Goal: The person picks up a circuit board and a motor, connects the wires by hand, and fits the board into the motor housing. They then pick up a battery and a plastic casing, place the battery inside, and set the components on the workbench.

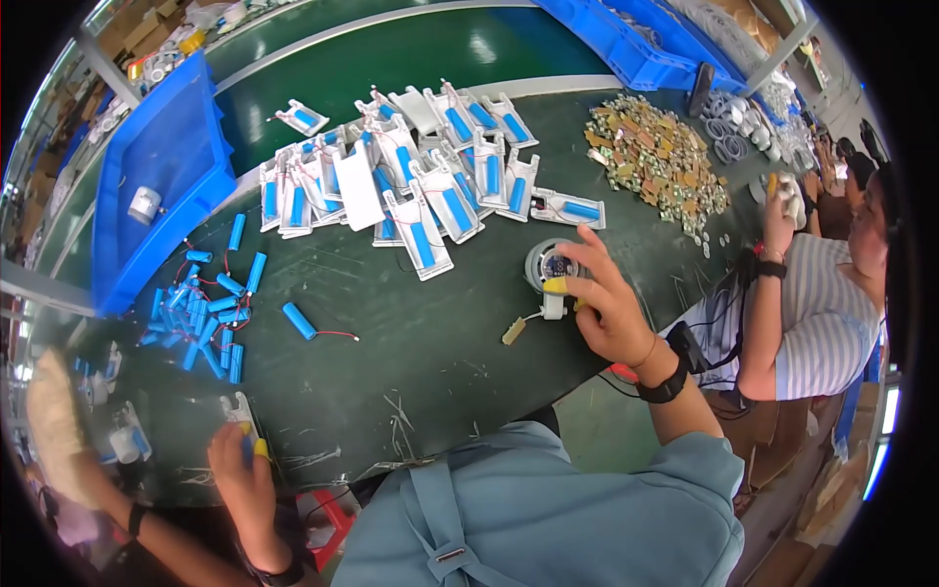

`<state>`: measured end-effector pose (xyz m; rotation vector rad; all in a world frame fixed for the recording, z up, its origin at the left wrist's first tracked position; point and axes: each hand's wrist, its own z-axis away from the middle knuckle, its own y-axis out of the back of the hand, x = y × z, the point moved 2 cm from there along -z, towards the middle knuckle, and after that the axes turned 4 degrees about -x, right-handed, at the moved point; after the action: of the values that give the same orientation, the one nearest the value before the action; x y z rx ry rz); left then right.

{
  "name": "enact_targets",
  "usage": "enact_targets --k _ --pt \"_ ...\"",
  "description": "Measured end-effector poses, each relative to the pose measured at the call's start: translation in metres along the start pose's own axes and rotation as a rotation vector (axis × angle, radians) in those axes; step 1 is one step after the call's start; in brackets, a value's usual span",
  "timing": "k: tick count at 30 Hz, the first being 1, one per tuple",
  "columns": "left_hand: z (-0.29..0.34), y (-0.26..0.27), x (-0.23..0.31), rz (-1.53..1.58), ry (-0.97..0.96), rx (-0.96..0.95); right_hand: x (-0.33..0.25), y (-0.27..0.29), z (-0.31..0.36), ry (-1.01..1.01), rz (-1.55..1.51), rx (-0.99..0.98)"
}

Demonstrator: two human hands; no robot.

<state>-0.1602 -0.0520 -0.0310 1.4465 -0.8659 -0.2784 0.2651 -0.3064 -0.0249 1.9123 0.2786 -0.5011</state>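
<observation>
My left hand (241, 484), yellow covers on its fingertips, is closed on the edge of a white plastic housing (237, 407) at the table's near left. My right hand (608, 308), also with yellow fingertip covers, has its fingers spread over a round grey-white device (538, 264); one fingertip lies against its rim. Inside the device's open face a dark circuit board (558, 269) shows. A short white stem (554, 307) sticks out toward me, and a small tan board (514, 331) hangs from it by a wire.
White housings with blue cells (421, 240) pile up mid-table. Loose blue batteries (201, 318) lie left, a single battery (298, 321) apart. Small circuit boards (660, 157) heap up at right. Blue bins (161, 176) stand behind. Co-workers sit right; another's blurred forearm (108, 494) reaches in at left.
</observation>
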Motion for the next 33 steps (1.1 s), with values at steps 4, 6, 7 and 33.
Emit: enact_targets --k 4,6,7,33 --pt "-0.007 0.0 0.011 0.132 0.003 0.012 -0.024 -0.005 0.017 -0.157 0.138 0.217" --pt "-0.009 0.0 0.011 0.124 0.0 0.024 -0.044 -0.01 0.015 -0.126 0.308 0.3" --pt "-0.009 0.001 0.012 0.117 -0.003 0.031 -0.056 -0.015 0.011 -0.132 0.307 0.298" --pt "-0.041 -0.009 0.009 0.332 0.028 0.068 -0.091 -0.068 0.003 -0.765 -1.101 -0.166"
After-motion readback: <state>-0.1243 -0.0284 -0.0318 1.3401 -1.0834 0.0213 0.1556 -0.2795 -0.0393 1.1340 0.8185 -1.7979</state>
